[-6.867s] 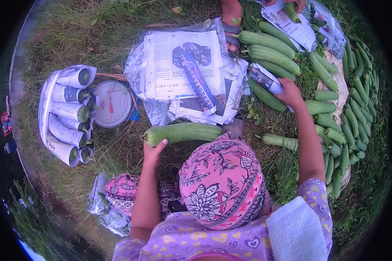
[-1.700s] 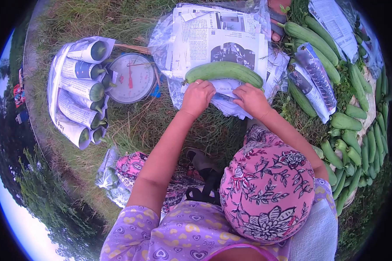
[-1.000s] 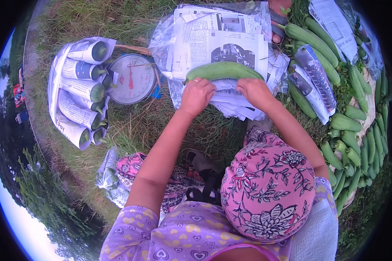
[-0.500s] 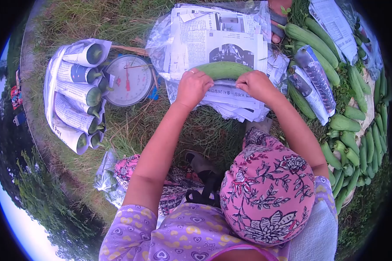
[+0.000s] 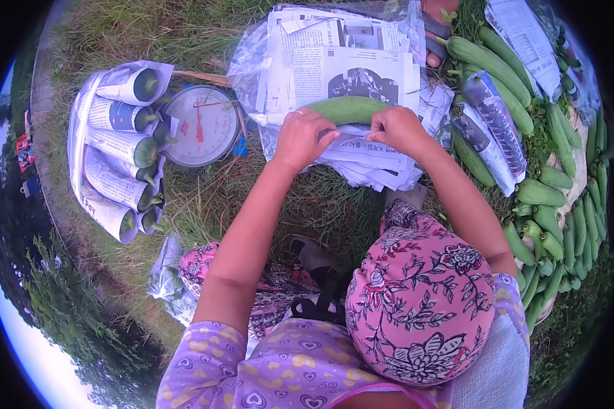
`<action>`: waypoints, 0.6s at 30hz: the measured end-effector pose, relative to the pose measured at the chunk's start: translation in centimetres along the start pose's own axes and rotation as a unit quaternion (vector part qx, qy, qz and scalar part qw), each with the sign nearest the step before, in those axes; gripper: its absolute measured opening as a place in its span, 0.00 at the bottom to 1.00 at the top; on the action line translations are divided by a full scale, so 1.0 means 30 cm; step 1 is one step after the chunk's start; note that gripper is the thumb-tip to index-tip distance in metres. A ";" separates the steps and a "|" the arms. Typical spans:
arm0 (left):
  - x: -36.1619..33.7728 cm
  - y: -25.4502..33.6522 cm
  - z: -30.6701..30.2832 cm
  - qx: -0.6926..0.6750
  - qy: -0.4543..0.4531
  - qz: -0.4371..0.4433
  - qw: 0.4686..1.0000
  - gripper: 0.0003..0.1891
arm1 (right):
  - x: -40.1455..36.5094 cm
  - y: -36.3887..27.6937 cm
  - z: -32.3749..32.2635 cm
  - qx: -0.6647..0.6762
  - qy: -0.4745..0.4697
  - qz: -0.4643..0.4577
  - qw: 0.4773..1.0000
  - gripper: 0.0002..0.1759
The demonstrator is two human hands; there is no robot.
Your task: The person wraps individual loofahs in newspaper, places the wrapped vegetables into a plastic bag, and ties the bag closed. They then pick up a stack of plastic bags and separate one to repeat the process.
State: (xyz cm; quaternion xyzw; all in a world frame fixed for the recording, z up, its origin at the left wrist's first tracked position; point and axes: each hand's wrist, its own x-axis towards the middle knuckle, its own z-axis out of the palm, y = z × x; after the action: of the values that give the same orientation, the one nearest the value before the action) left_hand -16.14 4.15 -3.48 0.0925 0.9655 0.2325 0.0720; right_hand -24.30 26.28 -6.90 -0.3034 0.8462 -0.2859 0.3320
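Note:
A long pale-green gourd [image 5: 348, 110] lies crosswise on a stack of newspaper sheets [image 5: 305, 65], its two ends partly behind my hands. My left hand [image 5: 303, 141] is at the gourd's left end, thumb and fingers closed on the near edge of the top sheet. At the other end, my right hand [image 5: 398, 131] pinches that same edge, knuckles close against the gourd. Between the hands, the paper edge is lifted along the gourd's near side. Some of the fingertips are hidden by the hands themselves.
Newspaper-wrapped gourds [image 5: 119, 146] in a plastic bag stand at left, beside a round dial scale [image 5: 201, 126]. Loose gourds [image 5: 491, 65] and a folded newspaper [image 5: 494, 129] lie at right. Many more green gourds [image 5: 580, 232] line the far right. Grass covers the ground.
The near edge of the newspaper has risen a little between my hands. My right hand has shifted slightly up and left; the gourd stays in place.

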 end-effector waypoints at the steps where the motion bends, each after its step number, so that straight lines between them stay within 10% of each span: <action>1: 0.002 -0.003 0.004 -0.004 0.000 -0.002 1.000 0.07 | 0.000 -0.001 -0.002 0.001 0.000 0.002 1.000 0.14; 4: 0.009 0.000 0.003 -0.008 0.010 0.006 1.000 0.04 | -0.003 -0.012 -0.020 0.012 -0.008 0.007 1.000 0.15; 10: 0.058 -0.025 0.042 -0.004 0.096 0.055 0.994 0.03 | -0.072 -0.129 -0.030 0.076 0.269 -0.159 0.947 0.12; 18: 0.162 -0.067 0.024 0.056 -0.016 -0.012 0.998 0.05 | -0.011 -0.119 0.156 -0.077 0.235 -0.226 0.942 0.08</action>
State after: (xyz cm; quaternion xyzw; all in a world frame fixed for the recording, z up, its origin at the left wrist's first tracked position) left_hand -21.02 3.72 -5.50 0.0886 0.9767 0.1758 0.0851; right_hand -19.50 22.85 -7.21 -0.4358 0.8285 -0.3507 0.0261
